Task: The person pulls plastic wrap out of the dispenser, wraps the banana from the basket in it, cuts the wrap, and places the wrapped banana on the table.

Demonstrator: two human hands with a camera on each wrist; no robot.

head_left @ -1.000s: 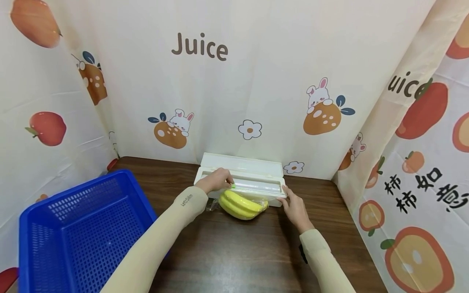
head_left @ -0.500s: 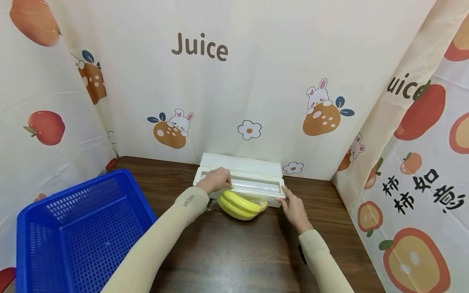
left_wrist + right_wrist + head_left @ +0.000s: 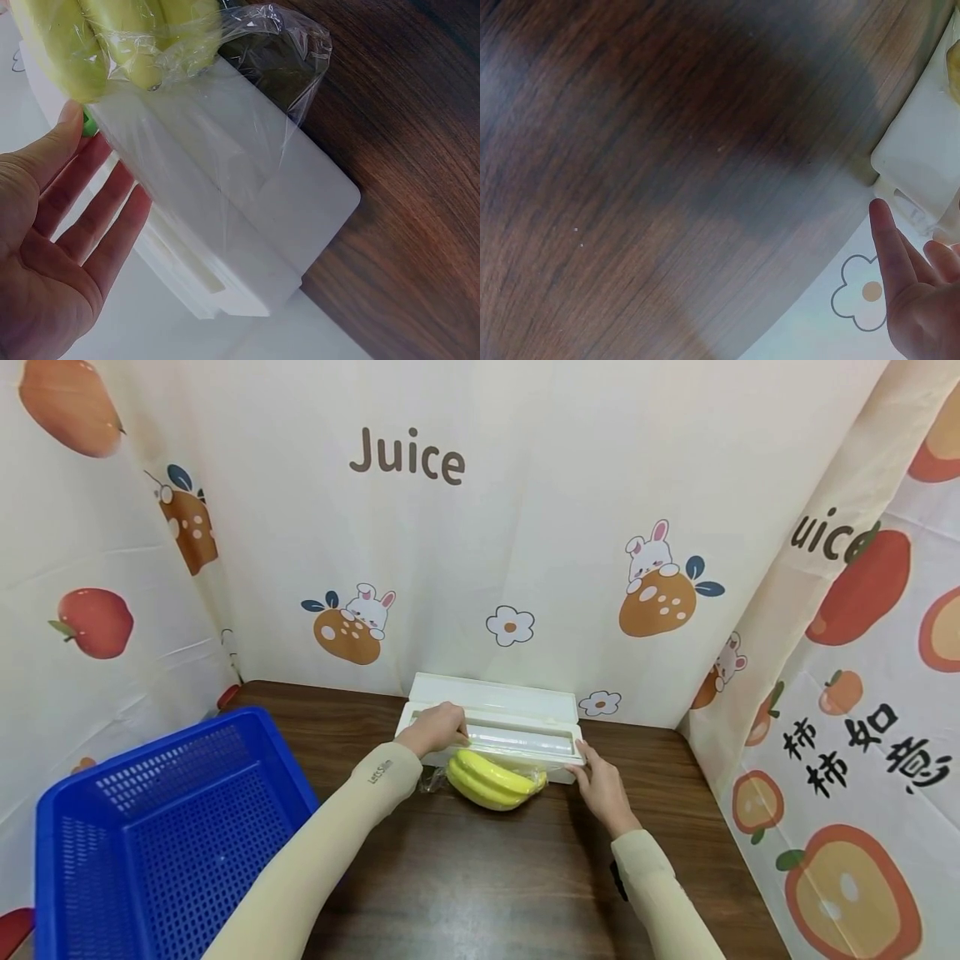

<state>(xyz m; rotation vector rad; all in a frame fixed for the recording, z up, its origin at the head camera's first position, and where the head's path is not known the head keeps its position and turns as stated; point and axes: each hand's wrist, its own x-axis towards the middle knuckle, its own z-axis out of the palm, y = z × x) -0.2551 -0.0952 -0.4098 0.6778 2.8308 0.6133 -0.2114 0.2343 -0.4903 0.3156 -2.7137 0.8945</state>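
A white cling film dispenser (image 3: 566,768) lies at the table's back edge, its lid (image 3: 495,696) raised and a film roll (image 3: 525,741) inside. Against its front is a bunch of yellow bananas (image 3: 491,782), under clear film (image 3: 225,172) that drapes over the dispenser's front. At the front rim, my left hand (image 3: 435,729) pinches a small green slide cutter (image 3: 90,124) between thumb and forefinger; the other fingers spread beside it. My right hand (image 3: 603,787) grips the dispenser's right end, thumb in front. The cutter is hidden in the head view.
A blue perforated plastic basket (image 3: 150,810) stands at the left. The dark wooden table (image 3: 465,885) stretches in front of the bananas. A fruit-print curtain (image 3: 450,543) hangs right behind the dispenser and along both sides.
My left hand has slid slightly left along the dispenser's front rim, and the green cutter has gone out of sight behind its fingers. The right hand keeps its grip on the dispenser's end.
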